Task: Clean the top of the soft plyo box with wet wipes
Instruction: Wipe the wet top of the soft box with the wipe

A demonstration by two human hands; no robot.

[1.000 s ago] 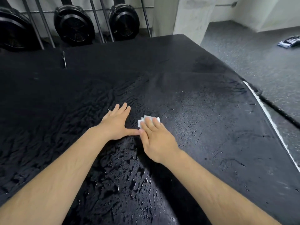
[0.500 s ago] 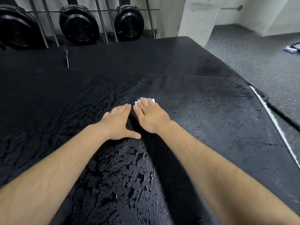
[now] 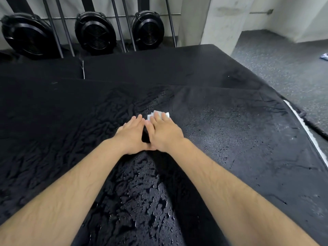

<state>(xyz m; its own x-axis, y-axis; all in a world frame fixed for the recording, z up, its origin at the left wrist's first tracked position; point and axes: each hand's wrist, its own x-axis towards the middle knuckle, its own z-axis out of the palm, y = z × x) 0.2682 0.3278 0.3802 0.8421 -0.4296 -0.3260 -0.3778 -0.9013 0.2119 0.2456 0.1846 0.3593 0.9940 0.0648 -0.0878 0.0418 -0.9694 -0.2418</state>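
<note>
Soft plyo box fills the view, its black top stretching away from the person. On the left the surface carries wet, glossy streaks. The left hand lies flat on it, fingers straight and together, holding nothing, thumb touching the right hand just beside it. That hand presses a folded wet wipe under straight fingers, and the wipe pokes out ahead of the fingertips. Rightward the top looks duller, speckled only with drops, so the remaining ground probably lies right of the wiping hand, on that arm's side.
</note>
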